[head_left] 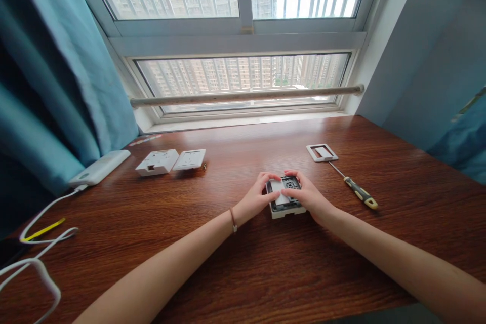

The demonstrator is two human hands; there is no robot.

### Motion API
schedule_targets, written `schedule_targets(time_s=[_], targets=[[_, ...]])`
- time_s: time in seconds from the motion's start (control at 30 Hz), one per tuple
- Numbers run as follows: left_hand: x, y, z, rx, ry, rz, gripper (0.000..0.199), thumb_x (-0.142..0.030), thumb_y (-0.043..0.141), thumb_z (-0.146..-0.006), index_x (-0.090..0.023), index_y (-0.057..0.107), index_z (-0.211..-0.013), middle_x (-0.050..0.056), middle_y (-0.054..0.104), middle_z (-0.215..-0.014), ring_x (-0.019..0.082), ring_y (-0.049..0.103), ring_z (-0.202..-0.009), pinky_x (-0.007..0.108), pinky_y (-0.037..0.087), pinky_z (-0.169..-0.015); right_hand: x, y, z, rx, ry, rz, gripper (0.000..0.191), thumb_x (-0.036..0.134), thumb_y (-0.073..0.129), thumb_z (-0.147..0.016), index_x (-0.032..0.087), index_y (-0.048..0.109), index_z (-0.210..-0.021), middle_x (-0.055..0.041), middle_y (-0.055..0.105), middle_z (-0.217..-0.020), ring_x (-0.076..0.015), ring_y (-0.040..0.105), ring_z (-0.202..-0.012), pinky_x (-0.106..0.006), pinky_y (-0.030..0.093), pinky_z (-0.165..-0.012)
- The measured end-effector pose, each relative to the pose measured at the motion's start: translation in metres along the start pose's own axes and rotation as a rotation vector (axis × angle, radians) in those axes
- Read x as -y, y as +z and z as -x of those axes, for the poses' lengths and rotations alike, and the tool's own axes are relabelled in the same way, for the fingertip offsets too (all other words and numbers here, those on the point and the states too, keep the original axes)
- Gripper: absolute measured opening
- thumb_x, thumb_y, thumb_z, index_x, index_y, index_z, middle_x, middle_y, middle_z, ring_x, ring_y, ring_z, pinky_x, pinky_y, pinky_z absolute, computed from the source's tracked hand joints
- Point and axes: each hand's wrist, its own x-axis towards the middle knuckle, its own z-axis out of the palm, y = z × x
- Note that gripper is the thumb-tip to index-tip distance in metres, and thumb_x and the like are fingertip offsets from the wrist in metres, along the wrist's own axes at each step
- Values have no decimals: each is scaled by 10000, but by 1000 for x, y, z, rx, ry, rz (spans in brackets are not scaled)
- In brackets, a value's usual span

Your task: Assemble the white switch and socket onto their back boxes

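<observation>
Between my hands, on the wooden table, is a wall switch point(280, 199) in a white box, its front frame off. One white rocker covers its left part, and dark inner parts show on the right. My left hand point(261, 192) grips the left side, with the thumb on the white rocker. My right hand point(306, 195) is closed round the right side, its thumb pressing near the rocker's right edge. Beyond my right hand lies a white switch frame point(310, 153) with a loose white rocker point(324, 152) in its opening. A screwdriver point(360, 193) lies with its tip against the frame.
At the left, a white mounting box point(157, 162) sits beside a white socket panel point(189, 159), with small screws point(204, 166) next to it. A white power strip point(100, 167) and its cable point(49, 207) lie farther left, by the blue curtain point(68, 61). A window closes off the back.
</observation>
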Motion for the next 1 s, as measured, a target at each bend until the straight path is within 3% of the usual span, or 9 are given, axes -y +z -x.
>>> schedule_targets(time_s=[0.23, 0.43, 0.5, 0.57, 0.7, 0.83, 1.0], targets=[[3, 0, 3, -6, -4, 13, 289, -238, 566, -755, -207, 524, -1039, 44, 499, -1052, 213, 451, -1052, 353, 366, -929, -5, -4, -1, 0, -94, 110, 470, 282, 671, -619, 206, 522, -1059, -53, 569, -1077, -232, 528, -1014, -386, 412, -889], [13, 6, 9, -101, 60, -6, 351, -306, 528, -805, -186, 471, -1130, 72, 522, -1102, 204, 496, -1007, 368, 379, -924, -16, -15, -13, 49, -239, 223, 478, 348, 646, -684, 218, 516, -1126, -63, 529, -1219, -218, 506, -1101, -372, 407, -926], [12, 7, 11, -107, 78, -35, 369, -337, 531, -804, -180, 467, -1132, 83, 521, -1112, 209, 500, -1014, 369, 382, -925, -17, -29, -26, -17, -351, 390, 427, 371, 575, -756, 219, 508, -1150, -58, 546, -1209, -200, 512, -1103, -360, 408, -928], [9, 7, 12, -97, 102, -78, 450, -364, 590, -762, -183, 449, -1149, 90, 505, -1134, 218, 487, -1044, 367, 378, -936, -16, -51, -42, -181, -476, 723, 377, 364, 500, -807, 211, 511, -1152, -59, 584, -1155, -197, 539, -1060, -357, 421, -906], [2, 7, 14, -89, 159, -174, 592, -366, 688, -670, -183, 425, -1168, 100, 460, -1179, 226, 438, -1109, 357, 350, -973, -11, -102, -69, -363, -466, 939, 362, 255, 491, -797, 108, 534, -1126, -165, 535, -1180, -283, 430, -1143, -431, 299, -982], [-1, 7, 15, -78, 132, -179, 535, -370, 655, -703, -193, 429, -1155, 94, 473, -1155, 225, 461, -1075, 362, 373, -944, -16, -129, -76, -386, -413, 1125, 321, 232, 455, -821, 123, 573, -1099, -180, 549, -1151, -312, 424, -1115, -443, 292, -950], [-2, 9, 17, -78, 94, -167, 496, -354, 629, -727, -199, 425, -1151, 85, 489, -1133, 221, 485, -1026, 364, 396, -903, -21, -128, -74, -339, -362, 1300, 289, 280, 448, -848, 189, 601, -1075, -135, 632, -1002, -263, 524, -969, -368, 352, -852]])
